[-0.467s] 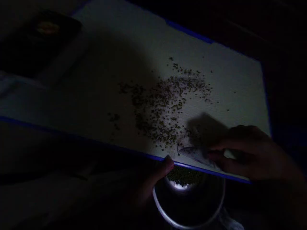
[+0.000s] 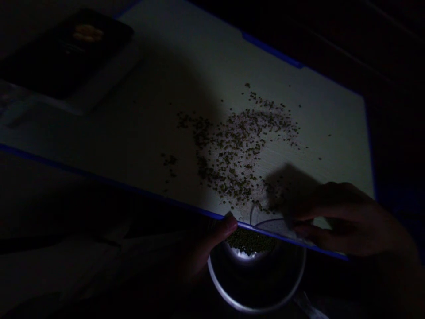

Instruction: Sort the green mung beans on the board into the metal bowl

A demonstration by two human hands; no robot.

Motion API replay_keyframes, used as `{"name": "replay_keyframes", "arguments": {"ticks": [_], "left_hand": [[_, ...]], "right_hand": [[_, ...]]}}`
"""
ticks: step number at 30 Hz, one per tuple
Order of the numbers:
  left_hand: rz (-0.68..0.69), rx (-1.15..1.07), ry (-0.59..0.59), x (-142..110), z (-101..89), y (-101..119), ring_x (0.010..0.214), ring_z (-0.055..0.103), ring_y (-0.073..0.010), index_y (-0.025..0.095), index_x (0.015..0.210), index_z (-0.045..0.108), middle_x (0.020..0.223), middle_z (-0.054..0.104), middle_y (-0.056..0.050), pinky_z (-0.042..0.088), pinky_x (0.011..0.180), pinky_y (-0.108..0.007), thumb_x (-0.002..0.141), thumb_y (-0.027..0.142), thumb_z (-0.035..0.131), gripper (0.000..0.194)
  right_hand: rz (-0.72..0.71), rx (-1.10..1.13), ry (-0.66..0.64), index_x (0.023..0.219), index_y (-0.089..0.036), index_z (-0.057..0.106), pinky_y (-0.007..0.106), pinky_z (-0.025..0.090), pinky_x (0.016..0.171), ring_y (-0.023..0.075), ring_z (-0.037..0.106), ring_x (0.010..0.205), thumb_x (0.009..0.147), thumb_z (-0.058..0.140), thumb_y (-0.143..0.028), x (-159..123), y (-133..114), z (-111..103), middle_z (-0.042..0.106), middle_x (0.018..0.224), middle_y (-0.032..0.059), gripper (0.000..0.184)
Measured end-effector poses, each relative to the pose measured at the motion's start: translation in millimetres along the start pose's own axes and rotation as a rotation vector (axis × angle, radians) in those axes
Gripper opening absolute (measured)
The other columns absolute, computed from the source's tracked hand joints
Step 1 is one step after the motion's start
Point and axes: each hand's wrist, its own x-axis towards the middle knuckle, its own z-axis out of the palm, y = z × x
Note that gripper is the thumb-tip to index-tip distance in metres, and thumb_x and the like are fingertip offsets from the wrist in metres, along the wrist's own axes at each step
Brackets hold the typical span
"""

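Left hand: thumb on board, grip hidden. Right hand: pinching clear scraper. Wide sweeps may spill beans past bowl at five o'clock.

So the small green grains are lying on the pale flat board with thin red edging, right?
Almost! The thin edging is blue, not red, as the head view shows. The small green grains are indeed lying on the pale flat board.

No lettering I can read. Faint pale marks below an orange emblem on the dark-topped box, left of me; too dim.
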Motion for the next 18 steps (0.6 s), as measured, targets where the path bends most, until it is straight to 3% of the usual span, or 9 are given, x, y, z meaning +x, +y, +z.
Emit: {"name": "replay_keyframes", "arguments": {"ticks": [4,8,11,18], "left_hand": [[-0.041,0.028,0.124,-3.0,7.8,4.5,0.164,0.043,-0.0358,0.024,0.133,0.081,0.158,0.072,-0.006,0.027,0.139,-0.048,0.094,0.044,0.086,0.044],[-0.016,0.050,0.087,-0.6,9.7,7.2,0.164,0.044,-0.0389,0.028,0.141,0.078,0.158,0.071,-0.008,0.025,0.140,-0.054,0.092,0.043,0.087,0.051],[0.006,0.027,0.061,0.3,11.4,8.2,0.165,0.042,-0.0375,0.031,0.147,0.074,0.163,0.067,-0.007,0.021,0.141,-0.054,0.094,0.042,0.085,0.055],[-0.093,0.007,0.066,-2.8,12.2,9.5,0.165,0.042,-0.0366,0.025,0.145,0.076,0.159,0.070,-0.006,0.024,0.141,-0.051,0.094,0.048,0.084,0.056]], "right_hand": [[0.083,-0.045,0.138,0.104,-0.031,0.078,0.025,0.059,0.055,0.0140,0.079,0.063,0.100,0.077,-0.031,-12.8,1.9,-15.4,0.084,0.079,-0.0030,0.003],[0.192,-0.082,0.269,0.103,-0.033,0.079,0.027,0.057,0.050,0.0160,0.078,0.062,0.097,0.081,-0.034,-25.4,9.4,-32.5,0.083,0.078,-0.0021,0.006],[0.124,-0.128,0.183,0.102,-0.031,0.077,0.024,0.056,0.051,0.0142,0.078,0.059,0.100,0.077,-0.033,-20.6,11.4,-35.9,0.082,0.074,-0.0027,0.003],[0.006,-0.116,0.039,0.100,-0.026,0.075,0.021,0.053,0.049,0.0127,0.077,0.055,0.106,0.070,-0.030,-4.9,11.2,-34.2,0.082,0.072,-0.0010,0.009]]}}
